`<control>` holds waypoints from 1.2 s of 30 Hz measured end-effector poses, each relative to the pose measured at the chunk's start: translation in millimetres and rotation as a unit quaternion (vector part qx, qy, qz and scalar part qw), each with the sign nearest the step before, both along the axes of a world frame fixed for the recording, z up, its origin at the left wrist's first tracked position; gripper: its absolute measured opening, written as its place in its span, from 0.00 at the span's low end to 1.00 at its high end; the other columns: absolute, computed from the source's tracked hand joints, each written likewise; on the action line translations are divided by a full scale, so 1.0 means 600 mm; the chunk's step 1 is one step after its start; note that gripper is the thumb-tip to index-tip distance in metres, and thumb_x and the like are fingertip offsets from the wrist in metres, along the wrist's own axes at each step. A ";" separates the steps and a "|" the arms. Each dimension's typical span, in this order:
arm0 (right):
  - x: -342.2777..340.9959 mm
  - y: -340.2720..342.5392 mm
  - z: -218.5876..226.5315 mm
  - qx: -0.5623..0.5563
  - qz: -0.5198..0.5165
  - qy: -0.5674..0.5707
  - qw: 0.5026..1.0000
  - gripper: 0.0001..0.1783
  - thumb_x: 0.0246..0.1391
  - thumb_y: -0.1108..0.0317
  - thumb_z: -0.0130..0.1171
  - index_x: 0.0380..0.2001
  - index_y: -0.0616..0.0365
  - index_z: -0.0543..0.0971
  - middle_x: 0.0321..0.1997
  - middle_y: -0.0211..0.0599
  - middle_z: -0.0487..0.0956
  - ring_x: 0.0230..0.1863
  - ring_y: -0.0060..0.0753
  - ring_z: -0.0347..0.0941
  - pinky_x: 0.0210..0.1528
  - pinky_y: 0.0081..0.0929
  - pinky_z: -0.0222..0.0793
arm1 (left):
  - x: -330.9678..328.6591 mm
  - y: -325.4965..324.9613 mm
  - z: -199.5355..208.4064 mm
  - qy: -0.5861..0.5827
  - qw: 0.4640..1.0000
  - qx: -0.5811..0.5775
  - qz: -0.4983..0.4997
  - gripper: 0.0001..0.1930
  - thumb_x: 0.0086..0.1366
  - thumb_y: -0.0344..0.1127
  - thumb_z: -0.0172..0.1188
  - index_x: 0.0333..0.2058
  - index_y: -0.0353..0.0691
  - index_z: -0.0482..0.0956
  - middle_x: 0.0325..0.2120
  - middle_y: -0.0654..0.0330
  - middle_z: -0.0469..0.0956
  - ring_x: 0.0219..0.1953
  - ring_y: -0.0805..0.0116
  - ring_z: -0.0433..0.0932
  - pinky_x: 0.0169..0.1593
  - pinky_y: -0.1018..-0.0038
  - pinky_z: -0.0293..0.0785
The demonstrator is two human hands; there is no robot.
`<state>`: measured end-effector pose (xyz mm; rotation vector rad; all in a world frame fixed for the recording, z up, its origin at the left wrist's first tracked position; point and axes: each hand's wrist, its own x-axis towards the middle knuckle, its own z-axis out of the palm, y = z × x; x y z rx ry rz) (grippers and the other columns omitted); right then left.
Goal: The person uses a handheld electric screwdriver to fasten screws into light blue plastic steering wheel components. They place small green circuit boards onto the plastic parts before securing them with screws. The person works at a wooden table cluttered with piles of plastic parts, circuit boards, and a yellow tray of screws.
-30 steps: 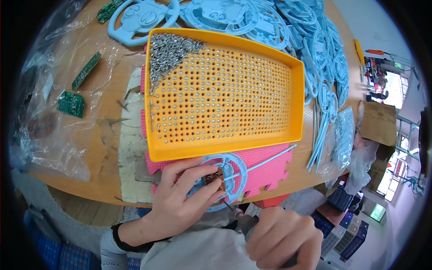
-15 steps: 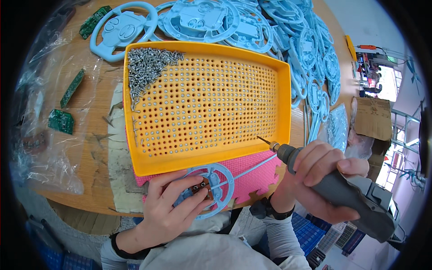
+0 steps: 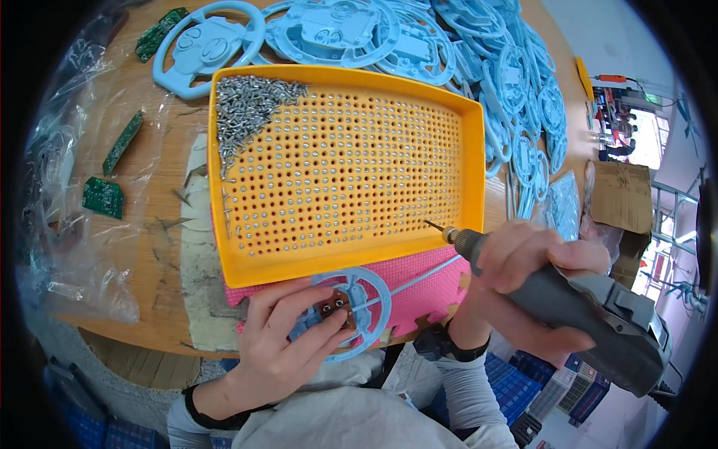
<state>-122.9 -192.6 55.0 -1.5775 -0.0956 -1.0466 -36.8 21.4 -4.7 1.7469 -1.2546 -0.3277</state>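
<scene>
My left hand [image 3: 278,340] is closed on a small light-blue plastic steering wheel [image 3: 384,303], its fingers pressing a small brown circuit board [image 3: 336,302] into the middle. A thin blue rod [image 3: 422,279] runs from the wheel toward the upper right. In my right hand [image 3: 527,280] is a dark grey electric screwdriver [image 3: 591,322], gripped around its body. Its thin bit points left over the near right part of a yellow screw tray [image 3: 344,263]; whether it touches a screw I cannot tell. Screws sit in many of the tray's holes, and loose screws [image 3: 243,105] are heaped in its far left corner.
Light-blue steering wheel parts [image 3: 336,30] are piled behind and right of the tray. Green circuit boards [image 3: 103,197] lie on clear plastic bags [image 3: 75,262] at the left. A pink foam mat [image 3: 426,288] is under the work, and a cardboard box [image 3: 622,196] stands at the right.
The screwdriver's tip has shifted slightly left and up over the tray. My left hand keeps its hold on the wheel and board.
</scene>
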 end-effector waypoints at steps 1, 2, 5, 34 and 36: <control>-0.003 0.006 0.007 0.013 -0.016 -0.013 1.000 0.38 0.47 0.39 0.61 0.42 0.63 0.62 0.21 0.42 0.72 0.15 0.34 0.67 0.16 0.28 0.62 | 0.000 -0.002 -0.001 0.006 1.000 -0.008 0.002 0.17 0.41 0.31 0.72 0.34 0.42 0.81 0.40 0.60 0.75 0.44 0.57 0.71 0.43 0.69 0.71; -0.007 0.013 0.017 0.026 -0.031 -0.025 0.999 0.37 0.47 0.39 0.62 0.42 0.62 0.62 0.21 0.42 0.72 0.15 0.34 0.66 0.16 0.28 0.61 | 0.000 -0.004 -0.001 0.011 1.000 -0.017 0.004 0.17 0.41 0.31 0.72 0.34 0.42 0.81 0.41 0.59 0.75 0.44 0.58 0.71 0.43 0.69 0.71; -0.003 0.039 0.057 -0.004 -0.007 -0.023 1.000 0.28 0.52 0.45 0.56 0.37 0.61 0.65 0.15 0.35 0.69 0.12 0.28 0.66 0.15 0.20 0.63 | -0.002 0.000 -0.003 0.016 1.000 -0.017 0.012 0.18 0.42 0.31 0.72 0.35 0.42 0.81 0.42 0.59 0.74 0.45 0.57 0.72 0.43 0.69 0.72; 0.057 0.102 0.054 -0.002 0.249 0.164 0.954 0.07 0.55 0.75 0.49 0.29 0.64 0.62 0.19 0.51 0.74 0.17 0.41 0.72 0.20 0.35 0.72 | 0.008 0.007 0.001 0.044 0.998 -0.027 -0.025 0.15 0.46 0.29 0.65 0.36 0.35 0.79 0.43 0.54 0.69 0.46 0.54 0.71 0.44 0.67 0.73; 0.063 0.116 0.037 0.053 0.214 0.109 0.969 0.07 0.46 0.81 0.53 0.21 0.70 0.66 0.15 0.47 0.71 0.13 0.39 0.68 0.15 0.32 0.67 | 0.008 0.008 -0.001 0.044 0.998 -0.029 -0.020 0.15 0.47 0.29 0.65 0.36 0.35 0.79 0.43 0.54 0.69 0.45 0.54 0.70 0.44 0.67 0.73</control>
